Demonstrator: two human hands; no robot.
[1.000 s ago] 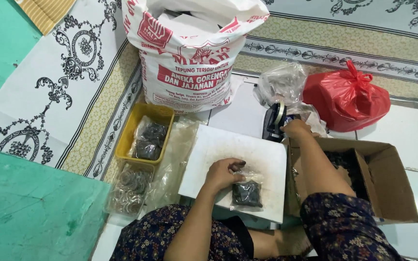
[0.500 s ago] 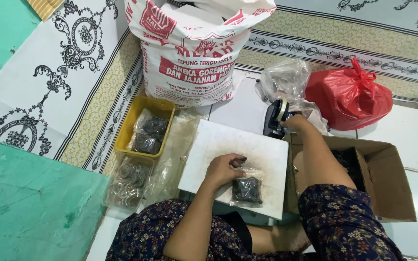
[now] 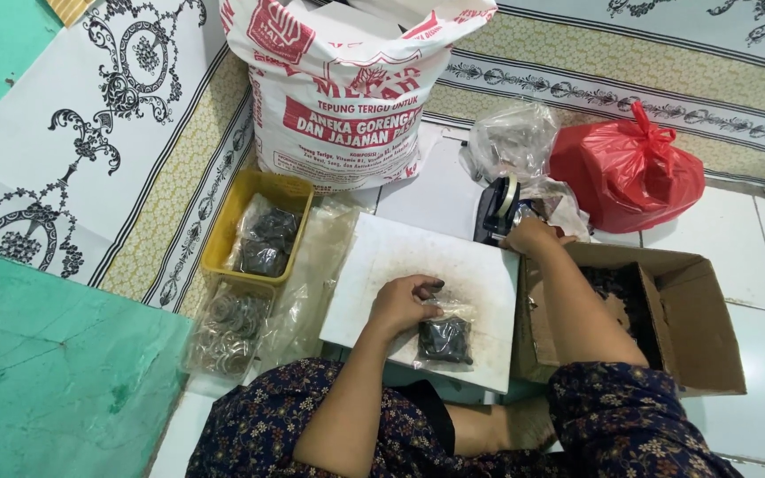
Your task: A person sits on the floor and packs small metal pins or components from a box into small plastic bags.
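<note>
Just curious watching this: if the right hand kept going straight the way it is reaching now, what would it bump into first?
The right hand points up and away toward the black tape dispenser, which it already seems to touch or nearly touch. That comes first; the clear plastic bag lies beyond. Depth is hard to judge from above.

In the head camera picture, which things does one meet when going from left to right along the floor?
Yellow tray with dark packets → white board → left hand → small clear bag of dark pieces → right hand at the tape dispenser → cardboard box.
</note>
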